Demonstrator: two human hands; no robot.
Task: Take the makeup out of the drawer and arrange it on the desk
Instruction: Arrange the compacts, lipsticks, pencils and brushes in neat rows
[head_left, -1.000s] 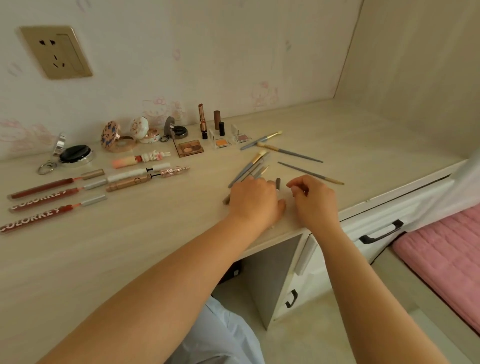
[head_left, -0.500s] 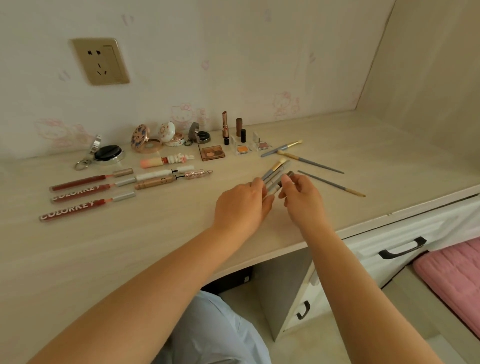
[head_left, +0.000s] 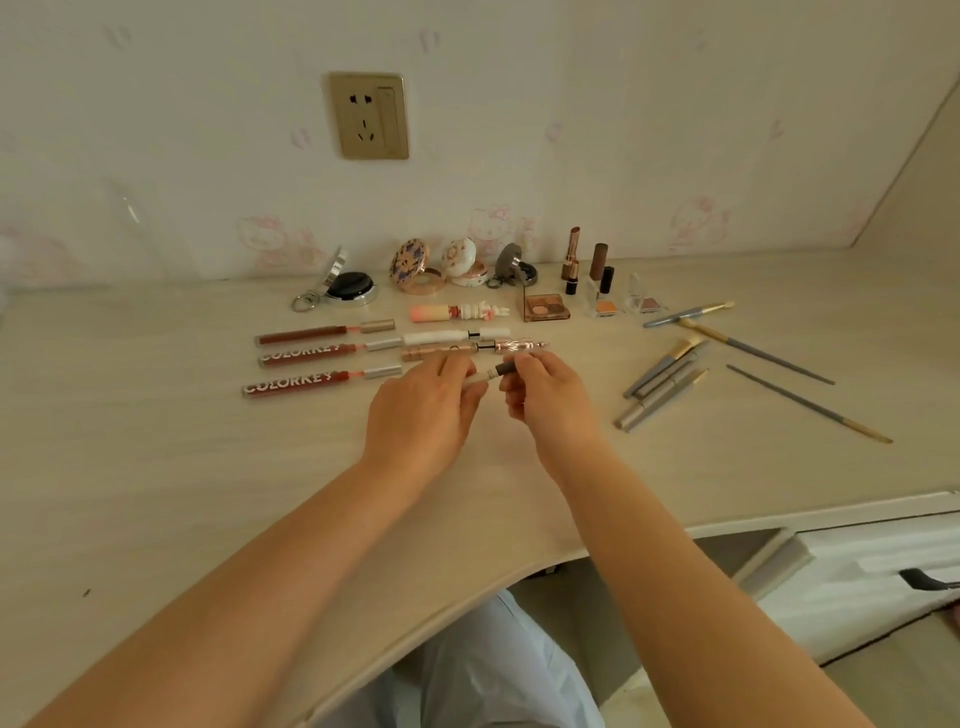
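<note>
My left hand (head_left: 423, 410) and my right hand (head_left: 548, 397) both hold one slim makeup pen (head_left: 493, 372), white with a grey end, just above the desk (head_left: 156, 493). It lies level, close in front of the rose-gold pen (head_left: 483, 347) and the white tube (head_left: 454, 336). Three red lip gloss tubes (head_left: 322, 358) lie in a row to the left. Grey-handled makeup brushes (head_left: 662, 376) lie bunched to the right of my hands. Compacts (head_left: 415, 270), lipsticks (head_left: 571, 257) and small eyeshadow palettes (head_left: 545, 307) line the back by the wall.
Two more long brushes (head_left: 779, 361) lie spread at the far right. A gold wall socket (head_left: 370, 115) sits above the desk. The white drawer unit (head_left: 857, 566) with a black handle (head_left: 927, 581) stands below the desk edge at the right.
Both hands moved left from the brush bunch to the row of pens, carrying the slim pen. The brushes now lie alone on the desk.
</note>
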